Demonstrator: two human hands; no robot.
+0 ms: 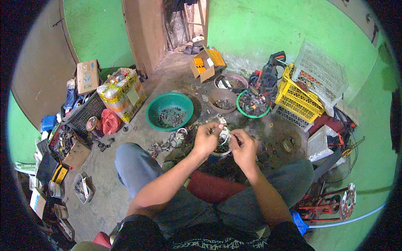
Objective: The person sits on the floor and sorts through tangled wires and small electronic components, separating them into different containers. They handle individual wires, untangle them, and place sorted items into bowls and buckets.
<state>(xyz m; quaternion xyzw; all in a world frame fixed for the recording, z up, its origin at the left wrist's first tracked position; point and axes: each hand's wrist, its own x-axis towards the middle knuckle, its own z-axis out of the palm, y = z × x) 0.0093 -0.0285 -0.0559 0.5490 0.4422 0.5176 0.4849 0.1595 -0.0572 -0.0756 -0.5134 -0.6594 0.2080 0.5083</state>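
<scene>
White piece (225, 137) in hand: it is above the concrete floor (102, 178), right of a green basin (150, 112), over a small tub (220, 155), between the person's two hands. Left hand (207, 139) and right hand (244, 147) both appear to pinch it, fingertips close together. Best, I judge, to steady one side, work the other in small moves, and stay above the tub.

The grey floor (106, 167) carries a dark green basin (157, 104), a brown bowl (221, 92) beside a bright-green-rimmed basin (253, 116), and a pinkish basin (235, 76) behind them. An open cardboard box (206, 74) stands farther back; to the left lie a red bag (111, 121), a taped carton (133, 97) and a small tub (87, 201)
</scene>
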